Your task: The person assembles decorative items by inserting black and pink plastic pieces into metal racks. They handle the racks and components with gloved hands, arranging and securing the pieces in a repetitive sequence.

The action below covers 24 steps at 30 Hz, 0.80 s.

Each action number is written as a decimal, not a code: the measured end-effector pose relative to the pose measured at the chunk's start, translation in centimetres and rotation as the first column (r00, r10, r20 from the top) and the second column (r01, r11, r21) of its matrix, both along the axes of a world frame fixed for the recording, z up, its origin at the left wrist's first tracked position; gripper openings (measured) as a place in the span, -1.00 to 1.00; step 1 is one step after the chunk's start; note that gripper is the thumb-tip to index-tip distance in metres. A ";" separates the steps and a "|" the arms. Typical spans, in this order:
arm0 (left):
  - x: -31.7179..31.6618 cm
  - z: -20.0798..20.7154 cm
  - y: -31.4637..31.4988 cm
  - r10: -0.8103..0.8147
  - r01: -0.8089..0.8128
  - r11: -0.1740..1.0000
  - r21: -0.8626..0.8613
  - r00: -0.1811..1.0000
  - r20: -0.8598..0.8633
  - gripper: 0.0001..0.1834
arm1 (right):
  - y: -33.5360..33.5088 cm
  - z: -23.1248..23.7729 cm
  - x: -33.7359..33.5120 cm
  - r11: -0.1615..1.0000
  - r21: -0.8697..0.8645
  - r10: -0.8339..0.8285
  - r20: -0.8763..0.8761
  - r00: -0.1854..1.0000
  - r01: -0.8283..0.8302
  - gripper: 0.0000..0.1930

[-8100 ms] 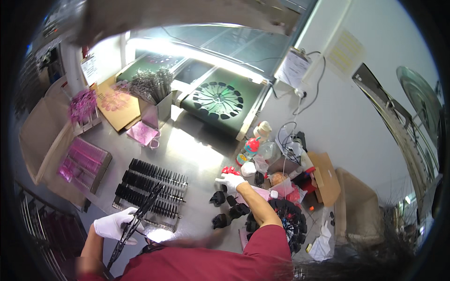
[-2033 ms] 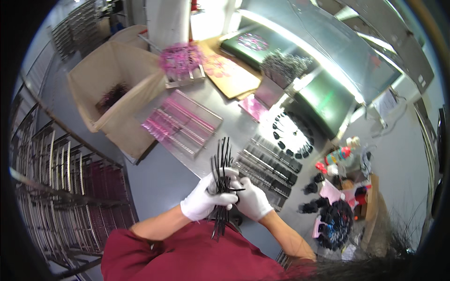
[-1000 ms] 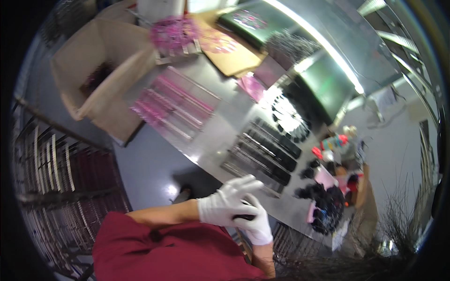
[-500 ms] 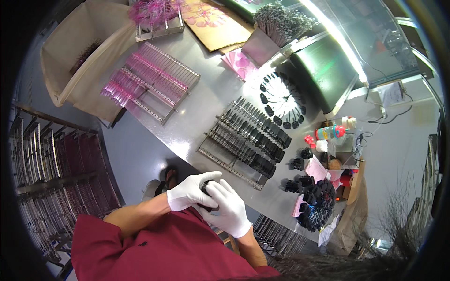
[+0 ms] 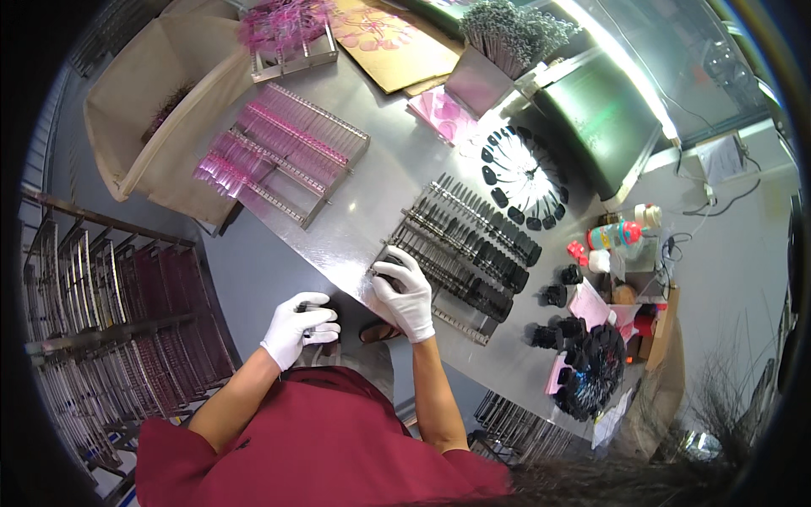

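My left hand [image 5: 297, 330], in a white glove, is in front of the table edge with fingers curled around something small and dark, mostly hidden. My right hand [image 5: 407, 296], also gloved, reaches over the near left end of a metal rack [image 5: 460, 325]. Its fingers are bent in a pinch, and what they hold is hidden. Rows of slim dark pieces with broad black ends [image 5: 498, 266], like eyeglass temples, lie across this rack. More black-ended pieces [image 5: 500, 197] are fanned in a ring under bright light beyond it.
A second rack [image 5: 314, 203] bears translucent pink pieces; a third holds a pink heap [image 5: 287, 29]. A beige bin [image 5: 160, 160] stands left, above shelving [image 5: 110, 321]. Black bundles [image 5: 591, 372] and a bottle [image 5: 615, 235] are at right, a green-lit machine [image 5: 591, 127] behind.
My hands were together near my body over a dark piece; they have parted. The right went forward to the rack, the left moved left and stayed low. The view shifted slightly.
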<state>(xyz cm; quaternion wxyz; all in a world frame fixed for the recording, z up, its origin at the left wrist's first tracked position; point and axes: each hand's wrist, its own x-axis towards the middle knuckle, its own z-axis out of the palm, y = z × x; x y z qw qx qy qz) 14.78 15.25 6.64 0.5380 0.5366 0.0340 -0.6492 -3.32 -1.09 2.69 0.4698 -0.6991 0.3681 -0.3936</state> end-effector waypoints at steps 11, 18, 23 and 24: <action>-0.3 0.9 0.3 0.144 -0.143 0.990 0.012 0.989 -0.018 -0.69 | 2.3 2.9 -1.9 0.998 -0.052 -0.048 -0.317 0.947 0.033 -0.24; 0.1 -0.4 1.3 0.162 -0.161 0.986 -0.052 0.987 0.019 -0.70 | 3.1 1.0 -9.2 0.997 0.051 -0.044 -0.258 0.965 0.059 -0.16; -2.1 0.9 0.0 0.051 -0.050 0.998 -0.025 0.997 0.057 -0.66 | 3.1 -0.4 -13.4 0.997 0.058 -0.038 -0.212 0.977 0.052 -0.11; -2.6 1.0 -0.3 0.029 -0.027 0.999 -0.029 0.998 0.052 -0.66 | 3.1 -0.6 -14.3 0.996 0.064 -0.042 -0.191 0.981 0.055 -0.10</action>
